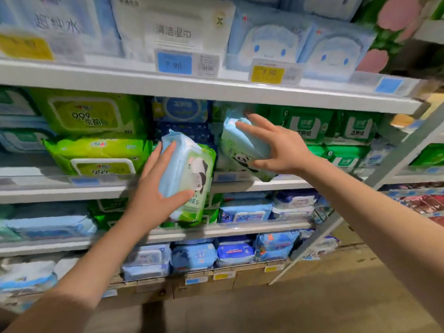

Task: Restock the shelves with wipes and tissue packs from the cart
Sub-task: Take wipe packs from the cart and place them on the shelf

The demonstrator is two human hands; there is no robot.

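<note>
At the middle shelf (283, 185), your right hand (274, 146) grips one panda pack (241, 146), nearer the shelf; your left hand (153, 188) holds a second pack (189, 174) upright.

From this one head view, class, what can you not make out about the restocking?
Head view only:
- The cart: outside the frame.
- Shelf gap behind the right panda wipes pack: hidden by that pack and the right hand.
- Left side of the left panda wipes pack: covered by the left hand.
- Figures on the far-right blue price tag: blurred.
- Print on the top-left pack: motion-blurred, cut by the top edge.
</note>
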